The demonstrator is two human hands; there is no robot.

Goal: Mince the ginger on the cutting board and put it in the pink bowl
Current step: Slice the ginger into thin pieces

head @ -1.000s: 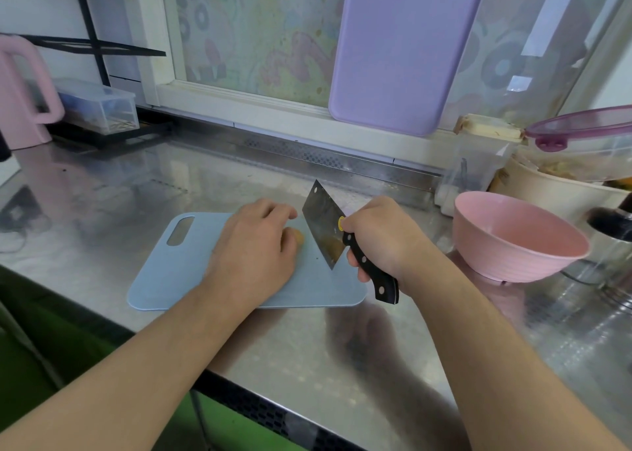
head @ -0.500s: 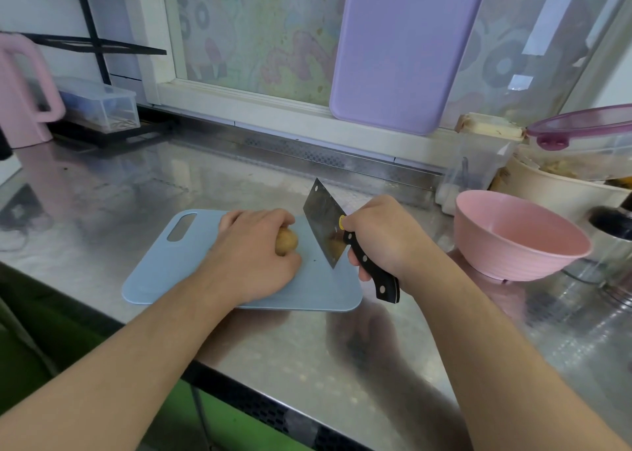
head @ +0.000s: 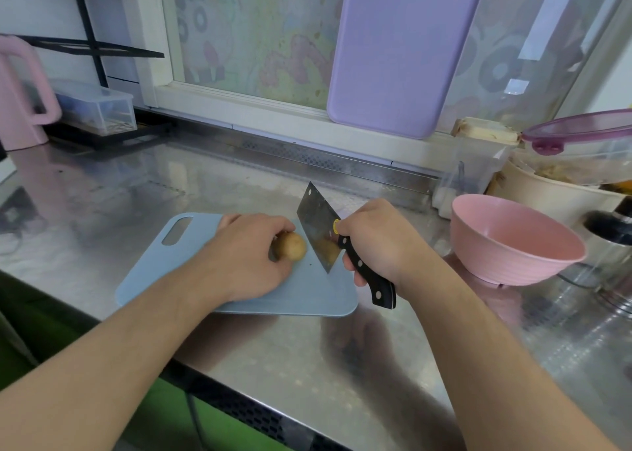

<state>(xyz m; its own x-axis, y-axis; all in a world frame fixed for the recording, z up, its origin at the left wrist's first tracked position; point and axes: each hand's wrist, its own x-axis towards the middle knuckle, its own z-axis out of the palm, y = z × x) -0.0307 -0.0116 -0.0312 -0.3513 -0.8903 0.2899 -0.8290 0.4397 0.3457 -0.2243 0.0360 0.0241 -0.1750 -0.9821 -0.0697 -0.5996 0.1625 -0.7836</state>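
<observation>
on the steel counter (head: 342, 365), near its front edge, lies a pale blue cutting board (head: 191, 269) with a slot handle at its far left corner. the left hand (head: 246, 259) rests on the board, fingers curled round the left end of the ginger (head: 290, 246), a small tan knob that lies on the board just right of centre; the right end of the ginger shows bare past the fingertips. the right hand (head: 379, 242) grips the black riveted handle of a cleaver (head: 319, 226), fingers wrapped fully round it. the blade stands tilted, its tip pointing away from the person; its lower corner is at or just above the board, and contact cannot be told. the flat of the blade faces the ginger, just beside it with a narrow gap, and carries a tan reflection. to the right of the board, apart from it, the pink bowl (head: 513, 242) stands upright on the counter; nothing can be seen in it. behind the bowl stand a cream container (head: 554, 201) with a purple-rimmed lid (head: 581, 129) above it and a clear box (head: 478, 163). a lilac board (head: 400, 50) leans against the window. at far left stand a pink jug (head: 20, 98) and a clear lidded tray (head: 99, 108).
</observation>
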